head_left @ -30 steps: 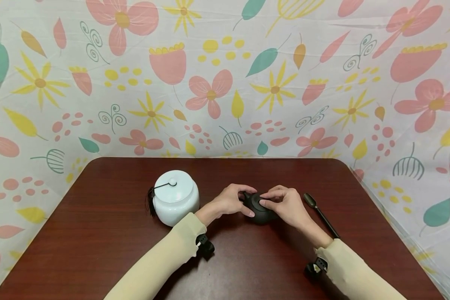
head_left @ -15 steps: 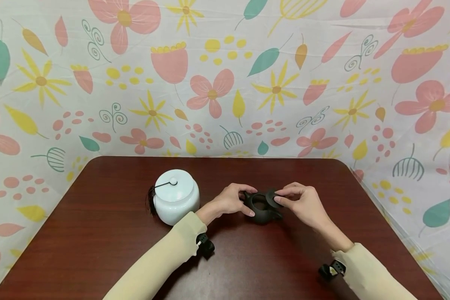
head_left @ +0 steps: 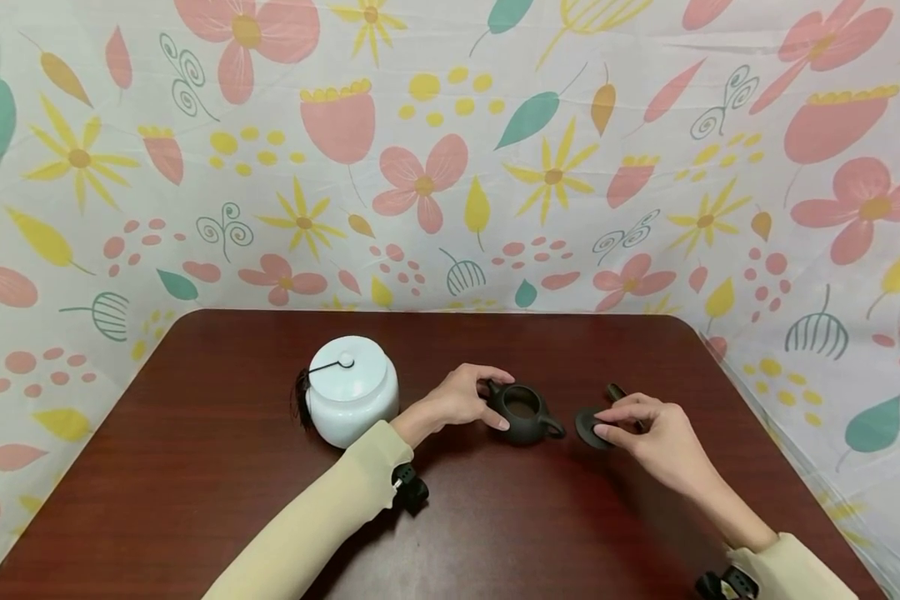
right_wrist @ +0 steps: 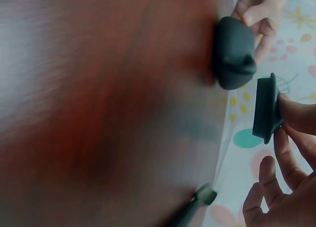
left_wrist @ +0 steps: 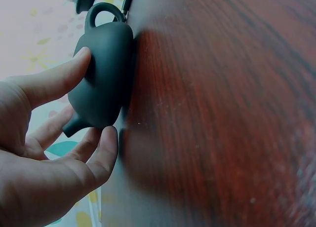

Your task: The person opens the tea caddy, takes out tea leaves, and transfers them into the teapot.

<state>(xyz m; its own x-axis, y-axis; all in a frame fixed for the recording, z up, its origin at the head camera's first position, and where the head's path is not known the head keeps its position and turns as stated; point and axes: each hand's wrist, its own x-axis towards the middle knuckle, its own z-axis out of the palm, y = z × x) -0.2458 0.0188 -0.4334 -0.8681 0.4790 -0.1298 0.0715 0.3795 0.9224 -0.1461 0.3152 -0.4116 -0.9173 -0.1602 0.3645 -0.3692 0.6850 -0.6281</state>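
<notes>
A dark teapot (head_left: 527, 429) stands uncovered on the table, its round opening facing up and its loop handle to the right. My left hand (head_left: 459, 396) holds it from the spout side, thumb on the near wall and fingers behind; the left wrist view shows the thumb on the pot's body (left_wrist: 106, 74). Right of the pot, my right hand (head_left: 663, 437) pinches the teapot lid (head_left: 588, 428) by its knob, which the fingertips hide. In the right wrist view the lid (right_wrist: 265, 108) is held apart from the pot, above the table.
A white lidded jar (head_left: 352, 404) with a black tassel (head_left: 300, 404) stands left of the left hand. A dark long-handled scoop (head_left: 615, 392) lies on the brown table (head_left: 450, 533), partly behind the right hand. Patterned cloth (head_left: 420, 250) hangs behind the table.
My right hand has lifted the lid off the teapot and carried it right and toward me, now in front of the scoop. The left hand has stayed on the pot.
</notes>
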